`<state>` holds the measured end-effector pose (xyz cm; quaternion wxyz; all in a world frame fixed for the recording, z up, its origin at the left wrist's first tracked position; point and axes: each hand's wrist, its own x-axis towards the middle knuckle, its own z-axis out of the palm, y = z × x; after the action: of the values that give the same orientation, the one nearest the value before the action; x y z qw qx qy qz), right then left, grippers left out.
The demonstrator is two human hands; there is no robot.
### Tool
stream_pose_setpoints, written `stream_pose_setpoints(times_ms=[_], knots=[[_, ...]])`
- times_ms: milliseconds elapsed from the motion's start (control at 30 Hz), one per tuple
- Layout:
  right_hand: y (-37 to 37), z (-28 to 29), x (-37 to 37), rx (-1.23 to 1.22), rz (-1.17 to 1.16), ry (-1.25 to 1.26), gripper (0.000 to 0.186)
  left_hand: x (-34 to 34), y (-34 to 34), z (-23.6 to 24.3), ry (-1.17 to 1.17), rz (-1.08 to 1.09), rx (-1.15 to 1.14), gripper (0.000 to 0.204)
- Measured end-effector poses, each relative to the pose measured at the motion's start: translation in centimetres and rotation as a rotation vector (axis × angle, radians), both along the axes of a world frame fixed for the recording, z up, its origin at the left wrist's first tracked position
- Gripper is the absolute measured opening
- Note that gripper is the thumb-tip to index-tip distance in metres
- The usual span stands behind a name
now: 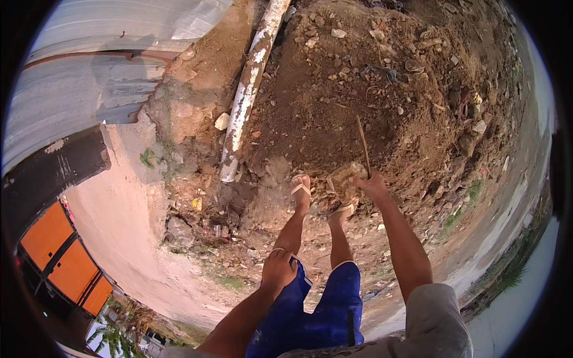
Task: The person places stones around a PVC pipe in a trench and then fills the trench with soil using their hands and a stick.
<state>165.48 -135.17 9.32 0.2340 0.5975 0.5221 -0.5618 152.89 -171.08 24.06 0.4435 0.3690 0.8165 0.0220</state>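
Observation:
My right hand (pixel 373 187) is closed around a thin brown wooden stick (pixel 363 140), which slants up over the dirt ahead of my feet. Whether the stick has a tool head cannot be made out. My left hand (pixel 279 271) rests on my left knee, at the hem of my blue shorts, with its fingers laid over the leg and nothing visible in them. A pale tan lump (pixel 347 173), like a stone or clod, lies in the soil beside my right hand. My feet, in light flip-flops, stand on the lower edge of a mound of loose brown earth (pixel 334 101).
A white pipe (pixel 248 95) with peeling or mud-stained patches lies along the mound's left side. Stones and rubble (pixel 182 230) are scattered at its foot. Metal sheets (pixel 119 77) stand at the far left, above orange panels (pixel 65 256). A pale paved strip (pixel 119 221) runs down the left.

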Motion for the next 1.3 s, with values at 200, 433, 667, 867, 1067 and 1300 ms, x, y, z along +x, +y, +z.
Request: stream_pose_setpoints(times_ms=[200,433,667,867,1067,1300], knots=[[-9.4,1.3,-4.2,0.160,-0.163,-0.136,0.090,-0.4,-0.6,-0.7,-0.051,-0.010,-0.104,0.036],[-6.1,8.4,-16.8,0.263,-0.287,0.281,0.090,-0.3,-1.4,-0.6,-0.069,0.048,-0.163,0.039],[-0.5,4.4,-28.5,0.253,-0.248,0.250,0.087,-0.1,-1.3,-0.6,-0.032,0.057,-0.081,0.038],[-4.3,4.7,-26.7,0.167,-0.091,0.377,0.079,-1.3,-1.0,-0.6,0.004,0.089,-0.007,0.033],[-10.2,4.4,-9.8,0.081,0.041,0.033,0.063,-1.6,3.2,-0.5,-0.056,-0.076,-0.197,0.039],[-15.0,13.6,6.9,0.093,-0.057,-0.216,0.055,-2.8,4.6,0.6,-0.096,-0.192,-0.257,0.038]])
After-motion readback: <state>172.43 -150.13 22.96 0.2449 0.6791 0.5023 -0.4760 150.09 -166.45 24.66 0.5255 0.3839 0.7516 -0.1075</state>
